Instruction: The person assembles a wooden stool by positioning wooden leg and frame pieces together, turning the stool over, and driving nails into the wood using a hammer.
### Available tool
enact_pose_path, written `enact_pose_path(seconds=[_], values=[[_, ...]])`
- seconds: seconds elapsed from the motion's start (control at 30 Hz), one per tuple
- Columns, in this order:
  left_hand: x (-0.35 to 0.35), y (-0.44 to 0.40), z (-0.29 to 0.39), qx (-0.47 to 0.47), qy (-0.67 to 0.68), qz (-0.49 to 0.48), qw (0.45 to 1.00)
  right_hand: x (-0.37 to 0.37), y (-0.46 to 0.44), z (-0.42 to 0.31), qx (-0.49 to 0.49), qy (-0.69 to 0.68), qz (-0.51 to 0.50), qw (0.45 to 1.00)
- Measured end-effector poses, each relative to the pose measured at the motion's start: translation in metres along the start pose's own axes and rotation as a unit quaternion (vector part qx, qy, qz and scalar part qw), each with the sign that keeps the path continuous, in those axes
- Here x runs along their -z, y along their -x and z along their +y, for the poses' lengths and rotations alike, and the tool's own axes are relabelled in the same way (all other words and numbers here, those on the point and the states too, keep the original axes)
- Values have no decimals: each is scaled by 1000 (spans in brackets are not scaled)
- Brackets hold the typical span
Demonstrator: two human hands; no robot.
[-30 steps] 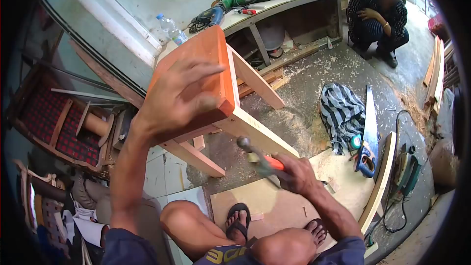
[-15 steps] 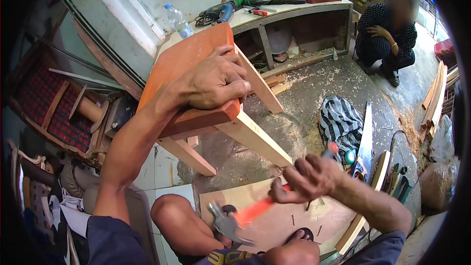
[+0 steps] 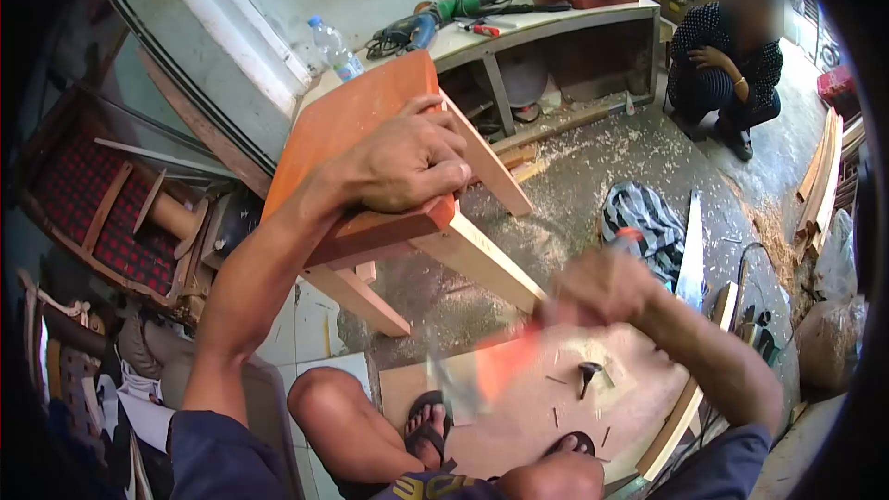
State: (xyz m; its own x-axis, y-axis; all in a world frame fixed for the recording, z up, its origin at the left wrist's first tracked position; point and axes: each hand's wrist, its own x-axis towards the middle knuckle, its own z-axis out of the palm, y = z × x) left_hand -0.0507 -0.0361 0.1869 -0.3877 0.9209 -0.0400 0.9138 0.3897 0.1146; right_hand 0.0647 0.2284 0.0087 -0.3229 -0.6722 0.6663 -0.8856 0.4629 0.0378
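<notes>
My left hand [image 3: 407, 162] is closed over the near corner of a wooden stool's orange-brown seat [image 3: 356, 116]. The stool is tilted, its pale legs [image 3: 482, 259] slanting down toward the floor. In my right hand [image 3: 602, 287], blurred by motion, is a hammer [image 3: 505, 361] with an orange handle; its head is smeared and lies to the left, above a board [image 3: 639, 398]. Several loose nails [image 3: 607, 435] lie on that board, beside a small dark object [image 3: 588, 375] whose kind I cannot make out.
A striped bag [image 3: 644, 222] and a handsaw [image 3: 692, 250] lie on the floor beyond my right hand. Power tools [image 3: 435, 20] and a bottle [image 3: 333, 48] are on the low bench. A person [image 3: 727, 65] squats at back right. Timber lies along the right side.
The hammer and my right hand have risen slightly and are more blurred. My left hand keeps its hold on the seat, and the view has shifted slightly.
</notes>
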Motion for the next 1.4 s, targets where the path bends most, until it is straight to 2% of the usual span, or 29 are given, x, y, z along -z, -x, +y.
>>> enact_pose_path(seconds=[0.03, 0.1, 0.13, 0.2, 0.27, 0.3, 0.43, 0.5, 0.53, 0.57, 0.6, 0.63, 0.67, 0.7, 0.77, 0.83, 0.87, 0.93, 0.97, 1.0, 1.03, 1.07, 1.13, 1.17, 1.23, 1.27, 1.33, 1.37, 1.4], values=[[-3, 3, 2, 6, 4, 0, 1000, 1, -6, 1, -69, 268, -66, 959], [1, -1, 3, -23, 15, 11, 1000, 15, -13, -17, -45, 289, -69, 954], [1, -2, 5, -13, 23, 15, 1000, 13, -14, -34, -21, 228, -79, 970], [2, -5, 2, -15, 10, -3, 1000, 11, 0, -19, -69, 142, -111, 981], [0, -2, 6, -5, 12, 5, 1000, 3, -12, 7, -76, 257, -68, 961], [-3, 2, 4, -4, 11, 4, 1000, 6, -14, -2, -101, 247, -113, 957], [2, -4, -1, 11, 21, -28, 999, 5, -12, -5, 14, -2, 11, 1000], [2, -6, 3, -19, 6, -2, 1000, 3, -9, 24, -70, 265, -139, 952], [-1, -7, -2, -13, 0, 5, 1000, -3, -3, 11, -82, 280, -123, 949], [3, -9, -2, -14, -9, 18, 1000, 7, -9, -22, -154, 203, -111, 961], [9, -9, -3, -11, -21, 2, 1000, 3, -11, -6, -158, 215, -101, 959], [5, -8, 0, -5, -13, -25, 1000, -5, -5, 3, -37, 78, -16, 996], [0, -7, -1, -2, -18, -6, 1000, -9, -2, 10, 92, -63, 72, 991], [-2, -5, -1, 5, -12, -6, 1000, 3, 4, 15, 29, 345, 18, 938], [2, -8, -3, 0, 10, -6, 1000, 11, -5, -6, -96, 306, -98, 942], [3, -9, 4, -9, 5, -12, 1000, 13, -17, -36, 44, 213, -7, 976], [2, -10, 1, -2, -6, -7, 1000, 5, -12, -11, 78, 49, 29, 995], [-5, -4, -3, 14, -5, -6, 1000, -1, -7, 1, 108, -132, 65, 983], [-1, -7, -6, 1, -8, -7, 1000, 4, -7, 0, -16, 49, -55, 997], [1, -8, -7, -11, -8, -6, 1000, 13, -8, -1, -137, 227, -173, 948], [7, -11, -8, -14, -23, 9, 1000, 25, -15, 0, -129, 245, -166, 946], [10, -12, -6, -23, -17, 15, 999, 29, -21, -13, -5, 229, -95, 969], [-4, -6, -3, -31, 7, 29, 999, 10, -12, 3, 60, -47, -10, 997], [-10, 3, 0, -24, 15, 25, 999, 3, -8, -15, 60, -59, -12, 996], [-2, -6, -1, 7, -20, 15, 1000, 6, -10, -27, -157, 181, -91, 967], [2, -8, 2, -4, -29, -28, 999, 17, -22, -24, -25, 191, -36, 981], [3, -10, 3, -16, -20, -28, 999, 7, -9, -8, 1, 180, -65, 982], [3, -5, 3, -22, -24, -11, 999, -13, 5, 18, -88, 186, -136, 969], [2, 0, 4, -20, -27, -9, 999, -14, 1, 18, -84, 186, -134, 970]])
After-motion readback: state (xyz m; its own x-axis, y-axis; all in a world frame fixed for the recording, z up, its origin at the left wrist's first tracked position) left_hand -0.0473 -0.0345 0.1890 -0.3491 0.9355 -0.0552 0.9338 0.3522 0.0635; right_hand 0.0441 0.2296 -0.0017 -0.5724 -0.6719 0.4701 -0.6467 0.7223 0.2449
